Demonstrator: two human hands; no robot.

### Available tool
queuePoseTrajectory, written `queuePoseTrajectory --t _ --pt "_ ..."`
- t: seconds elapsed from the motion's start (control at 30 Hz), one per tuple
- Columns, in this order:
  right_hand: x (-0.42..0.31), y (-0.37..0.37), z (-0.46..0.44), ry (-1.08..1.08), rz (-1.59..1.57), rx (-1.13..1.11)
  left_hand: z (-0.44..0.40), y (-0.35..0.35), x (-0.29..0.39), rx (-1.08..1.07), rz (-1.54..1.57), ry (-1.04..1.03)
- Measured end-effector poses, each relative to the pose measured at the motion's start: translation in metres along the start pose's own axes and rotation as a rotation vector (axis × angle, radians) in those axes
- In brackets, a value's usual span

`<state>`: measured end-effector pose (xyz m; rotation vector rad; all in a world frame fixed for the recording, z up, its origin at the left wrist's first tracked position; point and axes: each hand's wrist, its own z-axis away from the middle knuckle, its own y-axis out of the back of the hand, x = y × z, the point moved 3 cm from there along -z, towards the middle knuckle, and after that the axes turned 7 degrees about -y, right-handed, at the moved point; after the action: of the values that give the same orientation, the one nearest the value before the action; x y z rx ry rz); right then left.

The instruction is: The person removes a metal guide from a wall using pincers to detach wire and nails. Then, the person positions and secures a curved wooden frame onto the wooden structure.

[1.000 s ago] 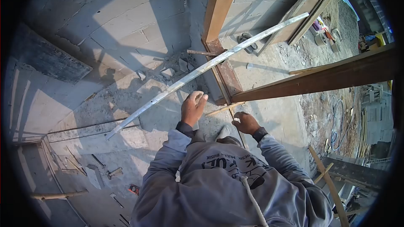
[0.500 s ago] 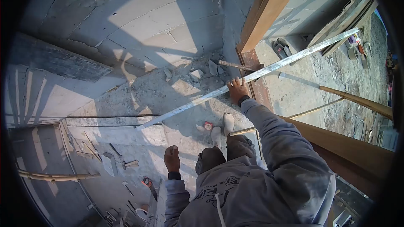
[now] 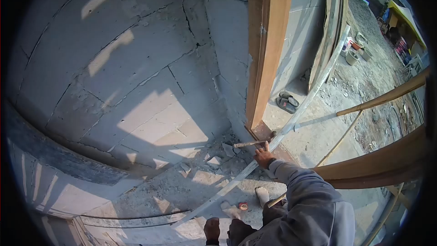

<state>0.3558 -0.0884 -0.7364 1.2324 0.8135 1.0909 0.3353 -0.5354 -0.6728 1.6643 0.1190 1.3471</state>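
Note:
My right hand (image 3: 264, 156) grips a long, straight, whitish bar (image 3: 300, 109) near its middle, fingers over the top. The bar runs slantwise from the floor at lower left, across the doorway sill, to the upper right. Just beyond that hand, a hammer (image 3: 250, 144) with a wooden handle lies by the foot of the door frame. Low in the view, my left hand (image 3: 211, 230) is closed in a fist near my knee, with nothing showing in it. A small red tape measure (image 3: 243, 206) rests on the floor beside my feet.
A wooden door frame post (image 3: 268, 41) rises ahead, beside a grey block wall (image 3: 136, 64). Broken block pieces (image 3: 214, 160) lie in the corner. Sandals (image 3: 287, 102) sit outside, with buckets (image 3: 352, 57) farther off. Another timber (image 3: 378, 159) crosses at right.
My view has tilted up and turned toward the doorway, so more wall and outdoor ground show. My right hand stays on the bar; my left hand stays closed, lower in view.

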Motion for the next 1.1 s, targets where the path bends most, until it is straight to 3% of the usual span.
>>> queuePoseTrajectory --t 0.03,0.07,0.1,0.13,0.17,0.23,0.33,0.47,0.57,0.6,0.67,0.73,0.77,0.87,0.93,0.97,1.0,1.1 --pt "0.003 0.007 0.003 0.019 -0.049 0.058 -0.007 0.009 -0.014 0.009 -0.013 -0.015" --pt "0.004 0.039 0.008 -0.004 0.013 -0.046 -0.017 0.007 -0.042 0.081 -0.157 -0.220" --pt "0.009 0.045 0.009 -0.046 -0.022 -0.014 -0.021 0.011 -0.064 0.170 -0.297 -0.396" --pt "0.010 0.062 0.016 -0.085 0.003 0.004 -0.045 0.035 -0.084 -0.191 -0.091 0.080" --pt "0.013 0.089 0.021 -0.106 0.024 0.020 -0.052 0.059 -0.054 -0.247 0.299 0.433" --pt "0.018 0.128 0.028 -0.166 -0.037 0.023 -0.067 0.101 -0.015 -0.571 0.471 0.544" --pt "0.025 0.150 0.024 -0.177 -0.044 0.180 -0.070 0.119 -0.019 -0.625 0.516 0.533" --pt "0.030 0.172 0.025 -0.198 -0.164 0.211 -0.060 0.150 0.030 -0.432 0.913 0.288" --pt "0.034 0.187 0.031 -0.200 -0.169 0.197 -0.067 0.162 0.040 -0.011 1.346 0.329" --pt "0.039 0.189 0.032 -0.217 -0.156 0.195 -0.073 0.170 0.036 0.035 1.374 0.297" --pt "0.058 0.185 0.035 -0.221 -0.186 0.281 -0.095 0.196 0.029 0.100 0.904 0.117" --pt "0.073 0.179 0.036 -0.248 -0.251 0.325 -0.114 0.226 0.042 0.124 0.995 -0.065" --pt "0.080 0.181 0.039 -0.255 -0.275 0.355 -0.125 0.242 0.071 0.124 1.332 -0.167" --pt "0.109 0.179 0.039 -0.342 -0.373 0.375 -0.162 0.263 0.145 0.166 1.281 -0.324" --pt "0.147 0.177 0.032 -0.399 -0.337 0.448 -0.195 0.243 0.163 0.050 1.166 -0.346" --pt "0.168 0.172 0.033 -0.471 -0.332 0.542 -0.209 0.235 0.173 -0.006 1.100 -0.356" --pt "0.187 0.171 0.036 -0.609 -0.312 0.585 -0.216 0.217 0.221 0.110 1.160 -0.349" --pt "0.249 0.177 0.043 -1.083 -0.262 0.570 -0.246 0.165 0.309 -0.118 1.179 -0.335"
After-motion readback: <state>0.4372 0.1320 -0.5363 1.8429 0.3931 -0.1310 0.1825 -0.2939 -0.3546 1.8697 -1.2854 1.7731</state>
